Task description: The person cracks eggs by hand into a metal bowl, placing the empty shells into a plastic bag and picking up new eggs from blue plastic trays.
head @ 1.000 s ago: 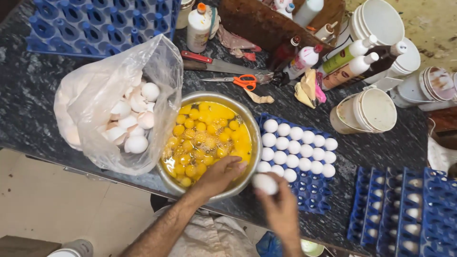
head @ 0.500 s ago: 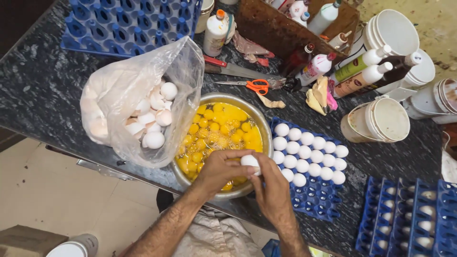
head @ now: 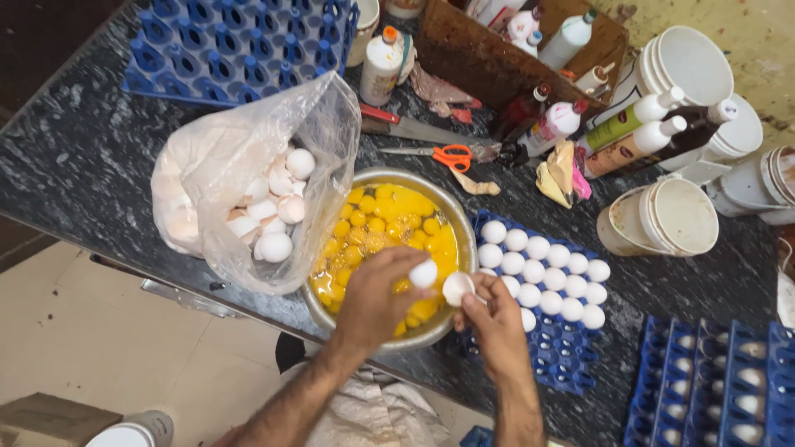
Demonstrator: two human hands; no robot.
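Our left hand [head: 377, 302] pinches one eggshell half [head: 424, 273] in closed fingers over the steel bowl of yolks [head: 464, 240]. At its three o'clock, nearly touching, our right hand [head: 497, 319] clamps the other shell half [head: 457, 288], open side up. The shell bag [head: 248, 182] lies at ten o'clock, nearer the left hand.

The left hand [head: 377, 298] hides part of the metal bowl [head: 454, 217], perhaps some yolks too.
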